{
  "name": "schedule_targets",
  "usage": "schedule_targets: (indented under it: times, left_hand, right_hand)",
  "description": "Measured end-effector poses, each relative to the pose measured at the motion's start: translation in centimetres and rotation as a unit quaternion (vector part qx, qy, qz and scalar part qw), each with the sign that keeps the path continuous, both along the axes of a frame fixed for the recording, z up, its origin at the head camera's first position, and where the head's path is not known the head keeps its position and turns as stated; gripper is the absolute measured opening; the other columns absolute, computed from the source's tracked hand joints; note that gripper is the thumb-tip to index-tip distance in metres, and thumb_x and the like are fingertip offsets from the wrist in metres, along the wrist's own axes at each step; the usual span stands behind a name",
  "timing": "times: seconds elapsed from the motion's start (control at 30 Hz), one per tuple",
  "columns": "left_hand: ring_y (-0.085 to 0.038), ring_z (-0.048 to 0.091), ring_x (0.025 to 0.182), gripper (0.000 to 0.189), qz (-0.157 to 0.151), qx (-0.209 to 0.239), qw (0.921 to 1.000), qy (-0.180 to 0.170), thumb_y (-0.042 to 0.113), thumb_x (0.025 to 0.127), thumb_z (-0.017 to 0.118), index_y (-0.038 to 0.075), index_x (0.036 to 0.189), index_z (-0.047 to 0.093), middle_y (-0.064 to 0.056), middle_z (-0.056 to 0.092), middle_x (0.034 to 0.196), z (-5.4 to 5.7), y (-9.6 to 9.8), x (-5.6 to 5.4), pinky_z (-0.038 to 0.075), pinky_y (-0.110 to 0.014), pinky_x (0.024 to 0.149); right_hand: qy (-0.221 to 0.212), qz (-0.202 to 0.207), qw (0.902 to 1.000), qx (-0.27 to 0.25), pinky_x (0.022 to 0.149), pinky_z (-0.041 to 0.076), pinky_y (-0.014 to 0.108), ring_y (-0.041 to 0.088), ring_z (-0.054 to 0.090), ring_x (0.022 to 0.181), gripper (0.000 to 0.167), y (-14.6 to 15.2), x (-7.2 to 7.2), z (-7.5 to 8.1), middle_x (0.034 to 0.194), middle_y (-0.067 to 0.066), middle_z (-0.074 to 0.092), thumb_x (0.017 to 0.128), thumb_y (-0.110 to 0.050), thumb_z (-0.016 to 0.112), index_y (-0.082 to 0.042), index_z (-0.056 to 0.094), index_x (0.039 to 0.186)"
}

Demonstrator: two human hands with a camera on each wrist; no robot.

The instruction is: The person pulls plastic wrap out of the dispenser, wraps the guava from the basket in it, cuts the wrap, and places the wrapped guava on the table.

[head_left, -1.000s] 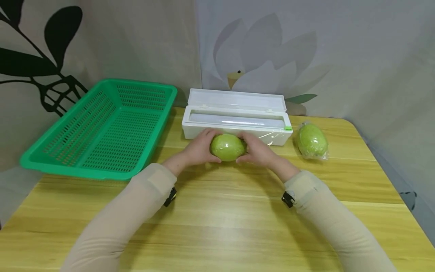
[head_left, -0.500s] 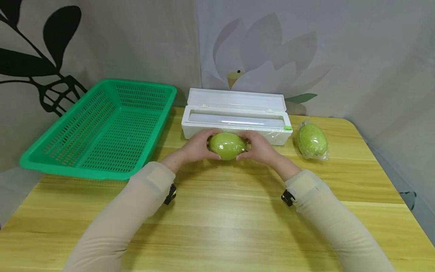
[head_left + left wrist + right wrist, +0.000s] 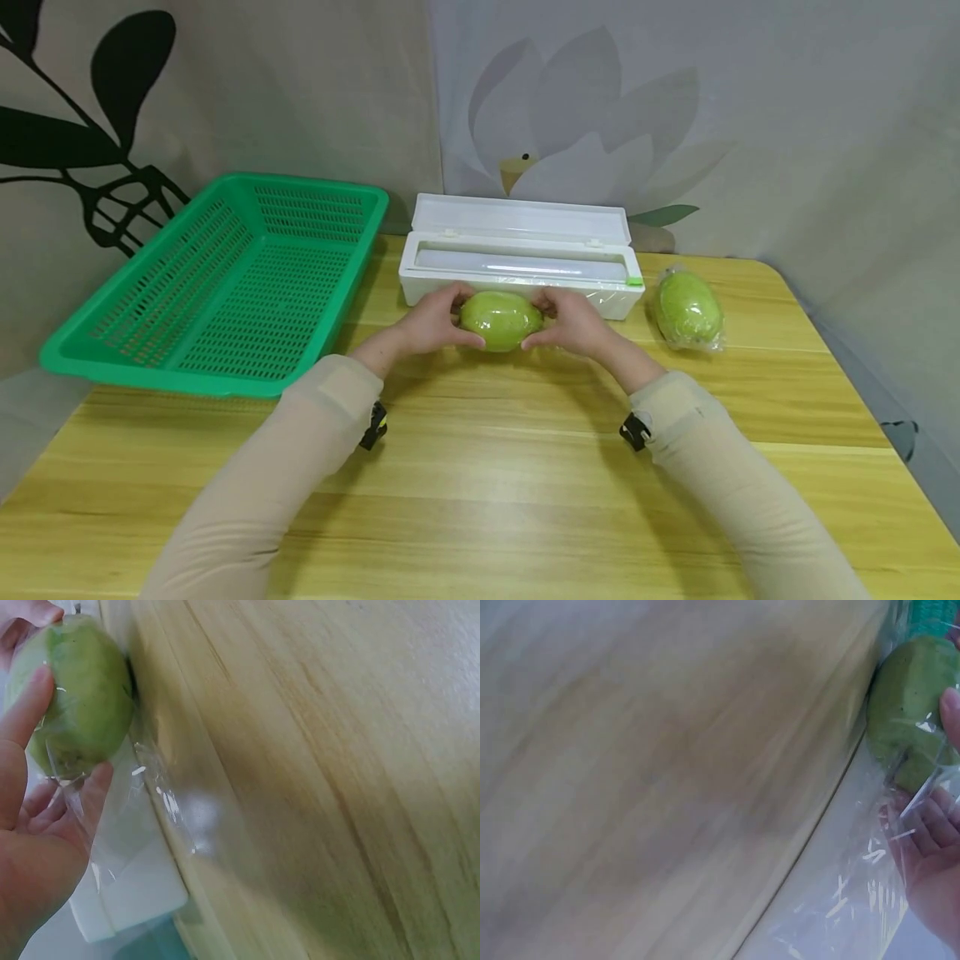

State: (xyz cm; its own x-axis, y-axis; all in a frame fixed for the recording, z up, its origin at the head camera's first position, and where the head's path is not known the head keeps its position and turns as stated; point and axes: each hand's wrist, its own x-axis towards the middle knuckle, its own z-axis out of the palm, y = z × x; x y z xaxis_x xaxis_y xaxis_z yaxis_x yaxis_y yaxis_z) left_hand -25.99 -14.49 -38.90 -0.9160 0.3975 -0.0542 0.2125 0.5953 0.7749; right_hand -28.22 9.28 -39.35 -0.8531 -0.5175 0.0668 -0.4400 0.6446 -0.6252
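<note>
Between my two hands, just in front of the white cling-film box, is an oval green fruit in clear film. My left hand holds its left end, the thumb on the near side and the fingers behind. On the opposite end my right hand grips in the same way. In the left wrist view, loose cling film hangs from the fruit by the left fingers. A wide sheet of film spreads beside the right hand in the right wrist view. The cling-film box has its lid raised, with a roll inside.
A second green fruit, wrapped in film, lies right of the box. At the left sits a green plastic basket with slotted sides. The wooden table runs up to a fabric backdrop with printed plants.
The fruit and both hands have shifted very slightly away from me. My fingers have moved a little toward the fruit's ends, showing more of it.
</note>
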Motion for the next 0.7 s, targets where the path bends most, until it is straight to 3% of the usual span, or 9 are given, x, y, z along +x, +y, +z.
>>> schedule_targets:
  times: [0.23,0.47,0.6,0.7]
  left_hand:
    - [-0.027,0.054,0.115,0.064,0.001,-0.029,0.9995,0.008,0.020,0.074,0.079,0.001,0.126,0.047,-0.014,0.056,0.124,0.1,0.0,-0.2,0.047,-0.037,0.098]
    - [-0.027,0.053,0.115,0.066,0.009,-0.019,0.9998,-0.002,0.020,0.074,0.079,0.001,0.128,0.046,-0.014,0.055,0.124,0.1,0.1,-0.3,0.046,-0.036,0.098]
    - [-0.029,0.051,0.117,0.069,0.015,-0.011,0.9997,0.013,0.018,0.074,0.079,0.000,0.130,0.044,-0.016,0.052,0.127,-0.1,0.2,-0.1,0.044,-0.038,0.101]
    - [-0.029,0.046,0.122,0.073,0.013,-0.038,0.9981,0.047,0.022,0.074,0.079,0.000,0.132,0.041,-0.017,0.048,0.132,-0.3,0.5,0.0,0.038,-0.040,0.106]
  right_hand:
    - [-0.014,0.000,0.9999,-0.002,0.088,0.052,0.037,0.026,0.063,0.096,0.053,0.1,-0.2,0.3,0.105,0.015,0.067,0.064,-0.022,0.085,0.001,0.062,0.106]
    - [-0.027,-0.005,0.9995,-0.014,0.085,0.053,0.036,0.024,0.064,0.092,0.052,0.4,-0.3,0.1,0.103,0.014,0.068,0.065,-0.021,0.085,0.001,0.063,0.106]
    - [-0.015,-0.004,0.9999,-0.007,0.091,0.051,0.038,0.027,0.062,0.100,0.058,0.3,-0.2,-0.4,0.109,0.015,0.065,0.067,-0.022,0.084,0.001,0.060,0.113]
    - [0.030,0.008,0.9986,0.044,0.101,0.044,0.043,0.031,0.055,0.114,0.067,0.4,0.3,-0.7,0.122,0.017,0.058,0.071,-0.027,0.080,0.002,0.052,0.124]
